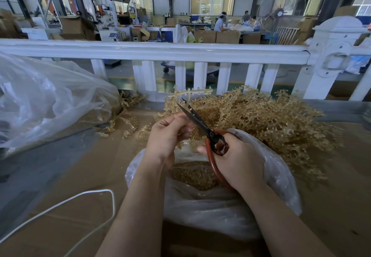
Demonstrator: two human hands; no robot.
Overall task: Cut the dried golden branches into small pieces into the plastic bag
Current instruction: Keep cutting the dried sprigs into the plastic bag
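Fence [152, 50] behind branch pile [261, 120]; clear bag [50, 100] left, contents perhaps branches.

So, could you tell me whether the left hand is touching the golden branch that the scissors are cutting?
Touching. The head view shows the left hand pinching the branch just beside the open blades of the scissors.

— How were the hands set?
— Both bare forearms reached forward from the near edge, wrists close together. The left hand [166, 134] had its fingers curled, pinching a branch [188, 96].
— And the other?
— The right hand [234, 160] gripped the scissors [202, 124], fingers through the red handles, blades parted.
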